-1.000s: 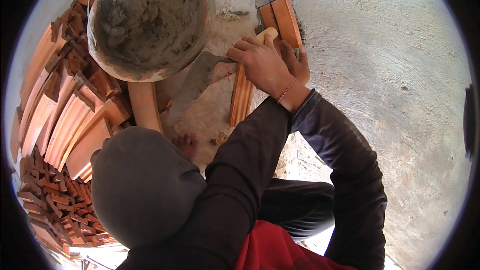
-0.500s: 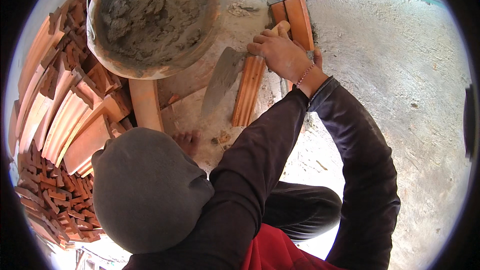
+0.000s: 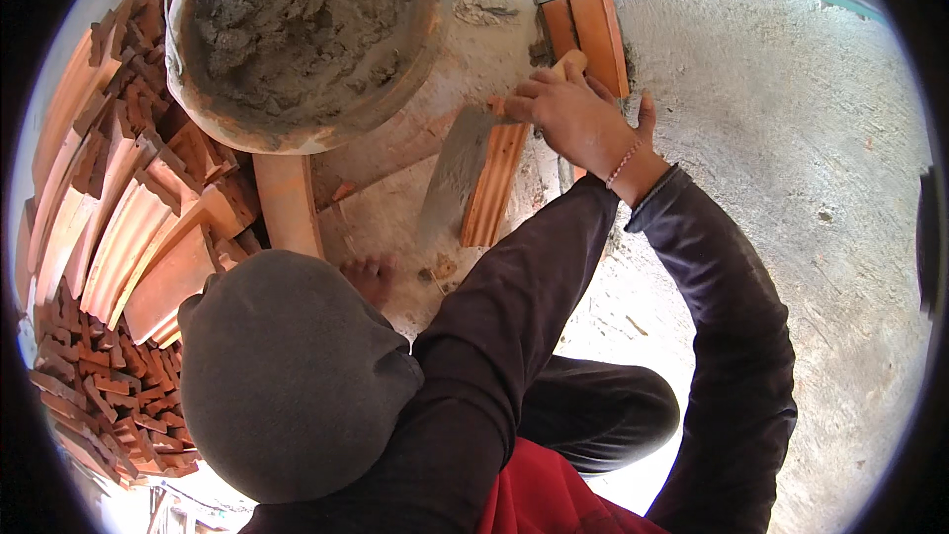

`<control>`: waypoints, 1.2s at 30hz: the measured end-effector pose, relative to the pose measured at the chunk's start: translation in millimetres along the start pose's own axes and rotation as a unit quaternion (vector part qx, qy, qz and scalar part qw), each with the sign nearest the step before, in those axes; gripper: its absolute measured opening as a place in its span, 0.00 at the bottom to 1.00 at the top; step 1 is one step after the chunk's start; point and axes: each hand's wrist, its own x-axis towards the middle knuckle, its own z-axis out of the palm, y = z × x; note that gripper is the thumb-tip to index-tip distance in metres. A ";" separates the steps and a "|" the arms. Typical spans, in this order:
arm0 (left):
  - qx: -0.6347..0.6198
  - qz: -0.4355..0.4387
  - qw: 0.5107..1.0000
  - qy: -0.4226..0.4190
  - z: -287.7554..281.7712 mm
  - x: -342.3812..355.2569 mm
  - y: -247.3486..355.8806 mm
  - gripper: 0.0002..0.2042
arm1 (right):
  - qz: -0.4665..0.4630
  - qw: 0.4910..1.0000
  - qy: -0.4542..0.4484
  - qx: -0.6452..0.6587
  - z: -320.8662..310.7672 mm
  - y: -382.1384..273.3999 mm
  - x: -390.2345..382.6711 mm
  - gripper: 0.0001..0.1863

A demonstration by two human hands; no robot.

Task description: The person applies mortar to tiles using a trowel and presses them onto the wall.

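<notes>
Head | right hand (image 3: pixel 581 124): fingers wrapped round trowel (image 3: pixel 457 170) | left hand (image 3: pixel 646 117): mostly hidden

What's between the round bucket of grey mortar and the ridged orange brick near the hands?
In the head view, a trowel's flat grey metal blade shows beside the brick, with dusty floor between it and the bucket.

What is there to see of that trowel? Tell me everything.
The trowel has a long, flat, grey, metal-looking blade with a dull, smeared surface. A rounded, pale yellowish handle end pokes out beyond the right hand, which grips it. The blade slants toward the picture's lower left, alongside a ribbed orange brick; whether they touch isn't clear.
</notes>
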 end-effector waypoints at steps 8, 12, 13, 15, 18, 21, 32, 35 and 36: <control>0.036 0.007 0.999 -0.030 -7.4 6.0 -0.4 0.52 | 0.034 0.999 0.018 0.023 22.8 9.1 -11.5 0.22; 0.027 -0.005 0.997 -0.069 -12.1 4.2 -3.1 0.55 | 0.047 0.998 0.015 0.028 27.9 7.9 -10.6 0.22; 0.031 0.005 0.993 -0.114 -18.0 5.5 -3.1 0.56 | 0.055 0.998 0.003 0.025 25.4 8.1 -11.5 0.22; 0.043 0.025 0.978 -0.201 -28.4 9.2 -6.1 0.57 | 0.069 0.997 -0.021 0.020 17.0 5.4 -10.5 0.23; 0.020 0.023 0.981 -0.191 -40.6 10.2 -11.0 0.59 | 0.085 0.995 -0.048 0.014 -0.7 -14.9 -6.9 0.23; -0.097 -0.003 0.986 -0.139 -26.2 -1.0 -16.1 0.61 | 0.028 0.999 -0.039 -0.011 -10.2 -29.6 0.6 0.22; -0.149 -0.024 0.973 -0.174 -15.5 -4.8 -23.7 0.62 | 0.021 0.999 -0.028 0.000 5.5 -25.3 3.8 0.21; -0.141 -0.020 0.977 -0.161 -20.6 -6.3 -19.5 0.61 | -0.006 0.999 0.018 0.028 18.6 -15.3 2.0 0.21; -0.139 -0.022 0.977 -0.161 -25.3 -7.3 -15.9 0.62 | -0.017 0.998 0.037 0.041 18.3 -14.5 0.3 0.21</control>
